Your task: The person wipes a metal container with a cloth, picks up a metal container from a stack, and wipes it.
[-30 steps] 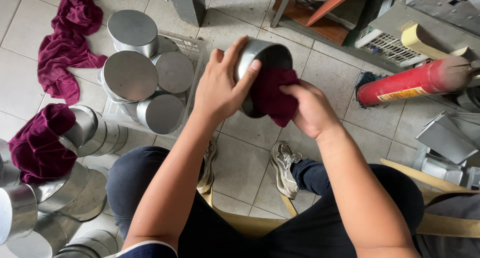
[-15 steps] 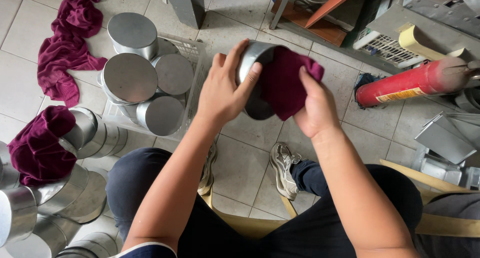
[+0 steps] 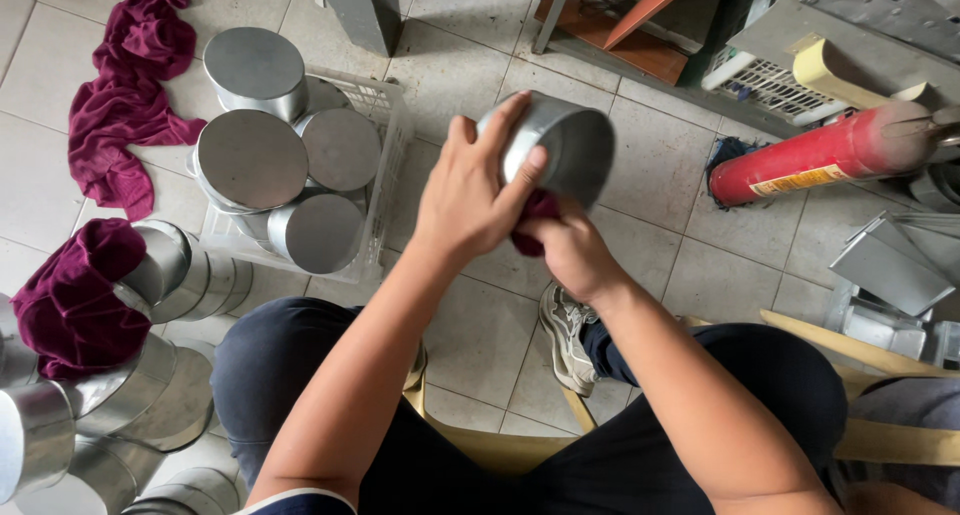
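I see the round metal tin (image 3: 560, 153) held up over the tiled floor (image 3: 640, 165), just above centre in my view. Its short cylinder axis runs roughly from 10 o'clock to 4 o'clock, and the open mouth faces 4 o'clock, toward the red fire extinguisher (image 3: 820, 155) lying on the floor at about 2 o'clock.

My left hand (image 3: 470, 190) is curled around the tin's side wall from the 9 o'clock side, fingers spread across the rim and thumb pressed near the lower edge; it grips the tin firmly. My right hand (image 3: 575, 255) sits just under the tin at 6 o'clock, fingers closed around a bunched maroon cloth (image 3: 535, 215) that is touching the tin's underside. Only a small part of the cloth shows between the two hands.

At 10 o'clock stands a white plastic basket (image 3: 385, 105) holding more tins bottom up. Another maroon rag (image 3: 130, 95) lies on the tiles farther out at 10 o'clock, and a third (image 3: 70, 300) is draped over a row of tins at 8 o'clock.
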